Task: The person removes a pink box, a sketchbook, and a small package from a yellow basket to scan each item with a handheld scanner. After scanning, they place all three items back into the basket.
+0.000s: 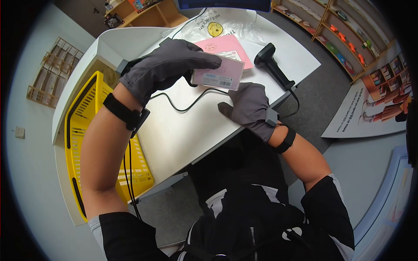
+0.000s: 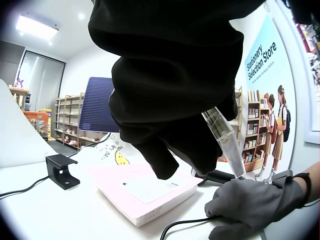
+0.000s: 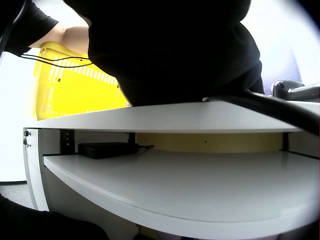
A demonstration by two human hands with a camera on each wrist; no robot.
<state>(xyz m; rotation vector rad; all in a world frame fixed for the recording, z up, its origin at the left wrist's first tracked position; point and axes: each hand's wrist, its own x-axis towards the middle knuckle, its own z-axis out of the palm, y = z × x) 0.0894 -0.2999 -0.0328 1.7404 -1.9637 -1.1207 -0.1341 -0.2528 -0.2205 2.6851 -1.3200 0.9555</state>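
My gloved left hand point(image 1: 174, 63) grips a clear flat plastic case point(image 1: 226, 73) with pink inside and a barcode label facing up, held tilted above the desk. In the left wrist view, the dark glove hides most of it, and only a clear edge shows. Just right of the case, my gloved right hand point(image 1: 250, 106) is low over the desk's front edge, thumb out, its knuckles right at the case's lower corner. A pink box point(image 2: 145, 187) with a white label lies flat behind the case. A black barcode scanner point(image 1: 274, 65) lies on the desk beyond the right hand.
A yellow basket point(image 1: 93, 104) stands at the desk's left. A clear plastic bag with a smiley point(image 1: 215, 28) lies at the back, below a monitor point(image 1: 226, 4). A black cable point(image 1: 180, 108) crosses the desk point(image 1: 174, 143). Under the desktop is a shelf point(image 3: 200, 185).
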